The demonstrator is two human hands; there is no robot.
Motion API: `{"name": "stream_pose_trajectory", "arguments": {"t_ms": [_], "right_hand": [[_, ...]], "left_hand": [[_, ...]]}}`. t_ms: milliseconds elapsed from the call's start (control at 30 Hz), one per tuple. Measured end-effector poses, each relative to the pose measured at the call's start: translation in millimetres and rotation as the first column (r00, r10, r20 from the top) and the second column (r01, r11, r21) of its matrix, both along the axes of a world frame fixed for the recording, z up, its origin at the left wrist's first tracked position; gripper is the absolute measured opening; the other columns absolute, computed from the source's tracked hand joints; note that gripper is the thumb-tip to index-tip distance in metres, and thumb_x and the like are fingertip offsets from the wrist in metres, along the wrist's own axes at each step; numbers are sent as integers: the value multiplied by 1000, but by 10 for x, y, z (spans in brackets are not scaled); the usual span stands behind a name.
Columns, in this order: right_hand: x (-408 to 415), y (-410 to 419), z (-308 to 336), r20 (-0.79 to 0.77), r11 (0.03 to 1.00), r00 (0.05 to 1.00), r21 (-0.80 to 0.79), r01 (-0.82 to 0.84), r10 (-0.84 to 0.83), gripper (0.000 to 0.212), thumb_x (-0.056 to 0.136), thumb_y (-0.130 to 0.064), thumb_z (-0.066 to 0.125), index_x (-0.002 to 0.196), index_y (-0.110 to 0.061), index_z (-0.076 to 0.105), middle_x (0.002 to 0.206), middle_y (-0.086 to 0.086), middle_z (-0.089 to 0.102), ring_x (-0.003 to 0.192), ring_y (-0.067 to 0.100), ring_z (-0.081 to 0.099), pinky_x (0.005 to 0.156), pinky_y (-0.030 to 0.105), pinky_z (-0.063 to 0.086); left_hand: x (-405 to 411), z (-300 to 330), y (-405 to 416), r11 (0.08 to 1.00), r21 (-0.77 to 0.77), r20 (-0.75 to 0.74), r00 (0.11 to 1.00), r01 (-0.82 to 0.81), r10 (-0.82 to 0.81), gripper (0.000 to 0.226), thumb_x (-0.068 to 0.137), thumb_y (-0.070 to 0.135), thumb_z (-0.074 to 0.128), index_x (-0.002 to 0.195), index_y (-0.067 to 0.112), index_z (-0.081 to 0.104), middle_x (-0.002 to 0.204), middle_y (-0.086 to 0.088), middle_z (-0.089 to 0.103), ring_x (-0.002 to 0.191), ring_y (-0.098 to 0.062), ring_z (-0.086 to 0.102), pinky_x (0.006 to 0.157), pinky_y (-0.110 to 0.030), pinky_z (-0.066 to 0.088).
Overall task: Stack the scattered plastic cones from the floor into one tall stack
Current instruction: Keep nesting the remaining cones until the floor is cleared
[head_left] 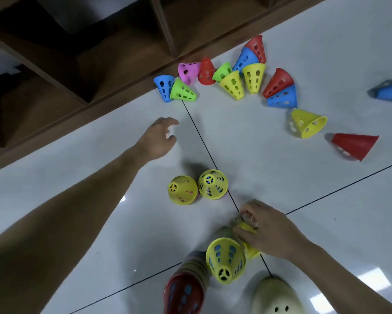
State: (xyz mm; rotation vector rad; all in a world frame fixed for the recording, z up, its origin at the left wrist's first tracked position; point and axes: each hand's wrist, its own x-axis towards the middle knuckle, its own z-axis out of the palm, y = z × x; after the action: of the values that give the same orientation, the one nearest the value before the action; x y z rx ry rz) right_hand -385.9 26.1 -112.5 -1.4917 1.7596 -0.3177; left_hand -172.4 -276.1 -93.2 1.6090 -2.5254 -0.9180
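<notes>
While cones lie scattered on the pale tiled floor beside a wooden shelf, the left hand hovers spread, holding nothing, and the right hand grips a yellow cone.

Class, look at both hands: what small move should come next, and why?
Probably the left hand goes on to the green cone and grips it. That hand is open, empty and stretched toward the cones by the shelf, and the green cone lies nearest its fingers. The right hand already holds a yellow cone.
</notes>
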Motion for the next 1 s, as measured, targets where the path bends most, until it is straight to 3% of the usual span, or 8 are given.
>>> {"name": "stream_pose_trajectory", "arguments": {"t_ms": [67,200,367,567,667,767,900,1000], "right_hand": [[26,182,-91,51,993,999,118,3,-9,36,79,-66,58,101,-37,58,92,-19,54,85,5,58,72,23,46],[17,329,-122,102,988,992,145,53,-68,25,84,-55,65,100,-37,57,92,-17,57,83,2,56,71,25,48],[-37,412,-103,7,985,1000,173,-5,4,49,80,-47,73,123,-30,58,112,-12,59,101,9,57,82,29,51],[1,312,-104,-31,978,997,199,70,-66,41,79,-47,74,114,-31,62,104,-12,62,93,11,59,78,29,50],[-58,94,-8,146,945,939,152,291,-312,28,79,-36,79,104,-33,67,96,-12,66,85,7,62,76,29,53],[-123,-144,267,348,859,787,155,488,-510,31,80,-21,80,101,-40,67,96,-13,70,90,3,65,79,23,53],[-144,-322,650,635,810,593,90,579,-494,32,84,-5,75,109,-25,70,97,-2,74,94,19,71,88,42,55],[-102,-407,786,703,798,577,-21,602,-416,34,84,-6,77,113,-20,67,101,-1,73,97,21,69,90,43,54]], "left_hand": [[-75,-69,-223,997,13,42,997,-71,70,53,93,11,59,144,19,47,140,-11,47,116,-26,59,99,-35,48],[-185,-192,-582,984,-1,22,984,-177,177,72,91,16,61,155,19,29,146,-14,38,123,-31,54,108,-40,43],[-321,-300,-810,982,20,9,983,-185,185,85,91,19,64,160,16,15,157,-15,30,139,-32,42,118,-38,31],[-433,-355,-873,975,84,-43,977,-205,209,82,90,20,67,157,20,21,143,-9,54,127,-26,54,103,-35,46],[-479,-391,-859,978,71,-80,976,-198,204,75,88,20,70,152,19,32,119,-5,64,110,-21,60,85,-27,46],[-526,-402,-862,985,-47,-103,982,-166,160,77,83,20,77,149,16,37,129,-11,53,114,-24,56,97,-29,46],[-590,-385,-998,987,-151,-49,998,-47,40,96,74,26,86,153,18,32,147,-17,36,133,-33,44,114,-41,37],[-687,-376,-1084,988,-140,47,997,59,-53,87,76,37,84,149,18,41,142,-13,48,131,-30,47,109,-44,42]]}}
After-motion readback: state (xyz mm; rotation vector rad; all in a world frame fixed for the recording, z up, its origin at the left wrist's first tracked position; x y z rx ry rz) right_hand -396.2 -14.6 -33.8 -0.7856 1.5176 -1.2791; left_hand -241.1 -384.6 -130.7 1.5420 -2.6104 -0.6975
